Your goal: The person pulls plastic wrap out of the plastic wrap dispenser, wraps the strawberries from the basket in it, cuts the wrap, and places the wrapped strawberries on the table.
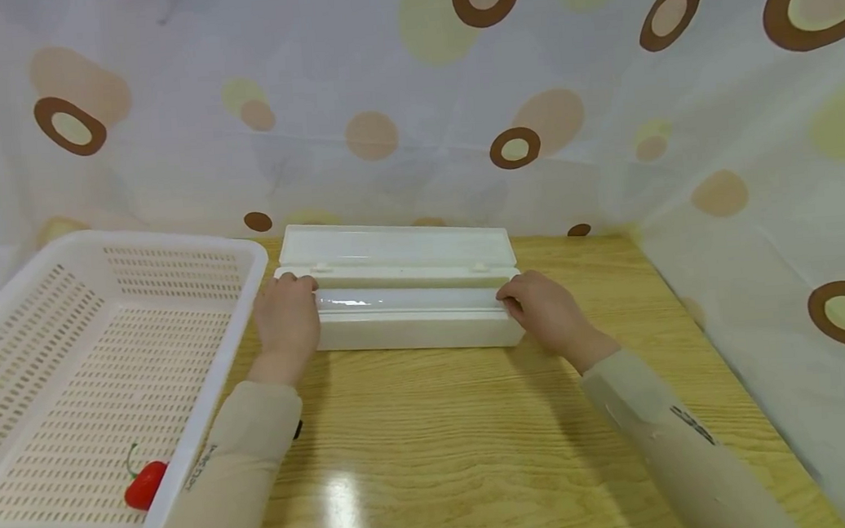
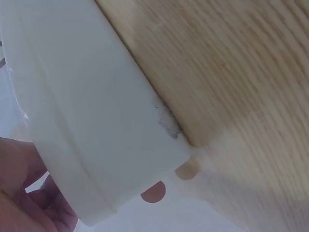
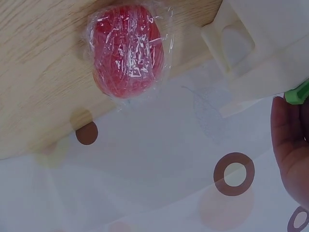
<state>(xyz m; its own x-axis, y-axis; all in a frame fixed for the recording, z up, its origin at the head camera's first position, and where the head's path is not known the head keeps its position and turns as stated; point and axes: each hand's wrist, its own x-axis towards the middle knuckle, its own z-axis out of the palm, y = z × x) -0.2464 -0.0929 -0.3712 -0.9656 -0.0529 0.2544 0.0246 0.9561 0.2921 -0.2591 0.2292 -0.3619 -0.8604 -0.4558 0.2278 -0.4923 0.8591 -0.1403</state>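
Note:
A long white cling film box (image 1: 420, 332) lies across the table with its lid (image 1: 399, 247) raised at the back. Inside it sits a shiny roll of cling film (image 1: 410, 297). My left hand (image 1: 288, 318) curls over the box's left end, thumb side at the film roll's end. At the opposite end, my right hand (image 1: 543, 309) pinches the roll's right end with thumb and forefinger. The left wrist view shows curled fingers (image 2: 50, 205) behind the white box wall (image 2: 96, 106). In the right wrist view, a small green piece (image 3: 298, 94) shows at my fingertips, mostly cut off.
Left of the box stands a white perforated basket (image 1: 245, 309) with a small red pepper (image 1: 146, 485) in it. A red item wrapped in clear film (image 3: 126, 53) lies on the wooden table (image 1: 434, 427) in the right wrist view. Patterned sheeting (image 1: 372, 71) rises behind and at right.

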